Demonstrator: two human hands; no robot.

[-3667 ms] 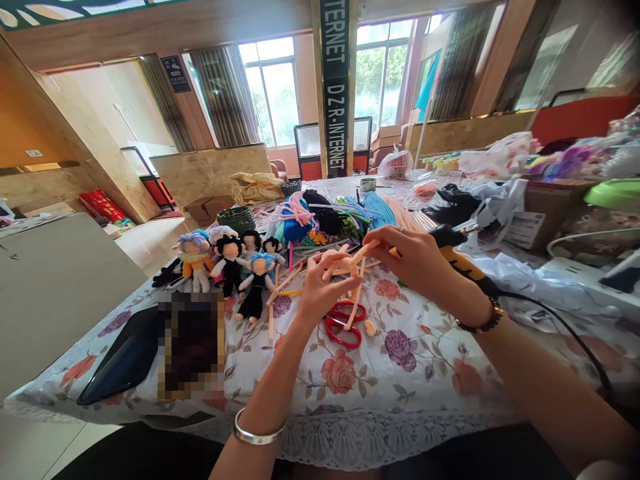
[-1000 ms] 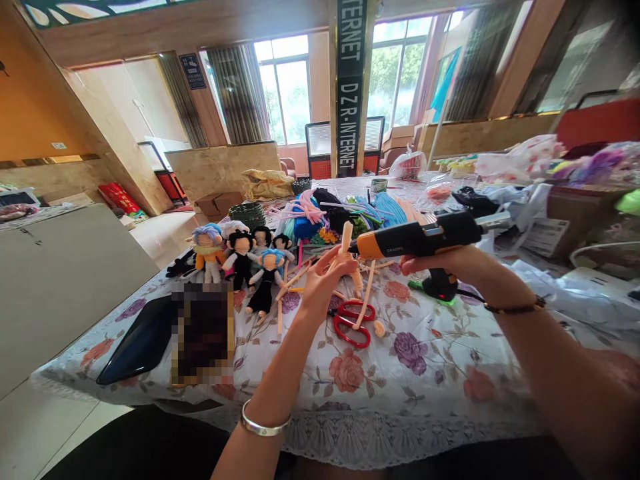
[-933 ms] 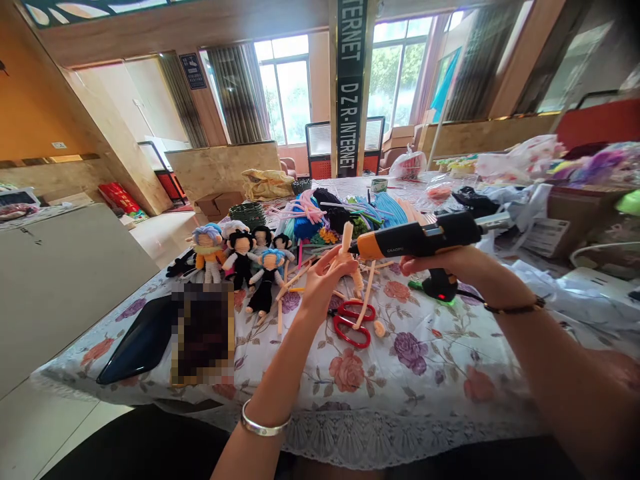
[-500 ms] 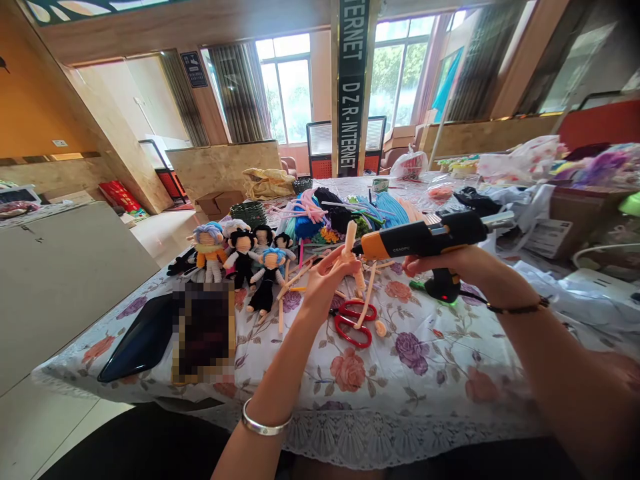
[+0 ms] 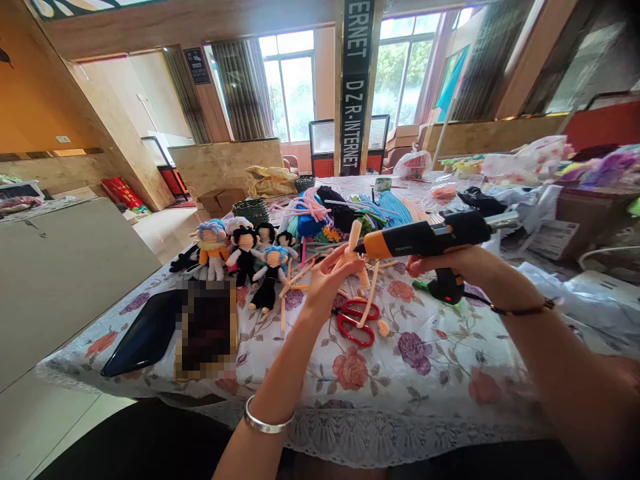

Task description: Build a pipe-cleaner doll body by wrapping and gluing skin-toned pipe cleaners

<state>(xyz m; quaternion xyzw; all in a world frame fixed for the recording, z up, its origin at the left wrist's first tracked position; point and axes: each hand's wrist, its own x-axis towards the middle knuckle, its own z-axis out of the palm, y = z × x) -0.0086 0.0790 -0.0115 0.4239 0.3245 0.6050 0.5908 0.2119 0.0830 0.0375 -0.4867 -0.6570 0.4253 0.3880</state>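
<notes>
Peach-coloured soft piece [image 5: 355, 235] pinched in my left hand [image 5: 327, 283], with an orange-and-black glue gun [image 5: 410, 240] levelled at it from my right hand [image 5: 467, 265].
Done well, I judge, this wants a steady pinch, skin clear of the probably hot nozzle [image 5: 360, 249], and a small, even bead of glue. My left thumb and fingers close on the piece, its top jutting above them, tilted slightly right; the nozzle sits just beside it, whether touching I cannot tell. My right fingers wrap the gun's grip, trigger hidden. Red-handled scissors [image 5: 356, 330] lie below on flowered cloth [image 5: 415, 400].
</notes>
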